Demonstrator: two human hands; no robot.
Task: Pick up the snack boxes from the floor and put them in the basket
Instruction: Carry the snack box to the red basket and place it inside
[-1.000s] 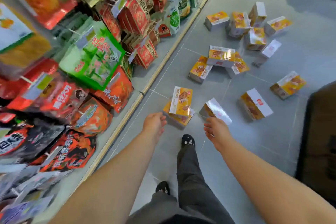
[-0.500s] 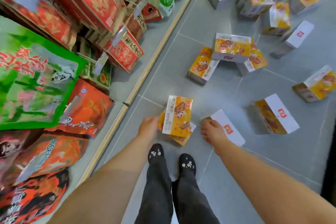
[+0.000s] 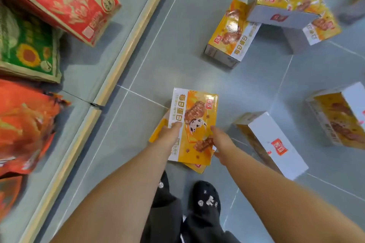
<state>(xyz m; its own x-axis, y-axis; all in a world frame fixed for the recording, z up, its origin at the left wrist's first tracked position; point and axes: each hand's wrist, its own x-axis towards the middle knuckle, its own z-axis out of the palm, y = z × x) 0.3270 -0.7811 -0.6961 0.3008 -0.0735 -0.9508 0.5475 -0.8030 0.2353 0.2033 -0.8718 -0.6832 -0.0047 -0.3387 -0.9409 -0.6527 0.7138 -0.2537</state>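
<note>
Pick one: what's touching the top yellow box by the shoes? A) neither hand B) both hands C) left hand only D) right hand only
B: the left hand holds the top box at its left edge and the right hand at its right edge; another box lies beneath.

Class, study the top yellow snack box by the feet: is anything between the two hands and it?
Nothing visible. The left hand and right hand hold the top snack box by its side edges. The basket is out of view.
</note>
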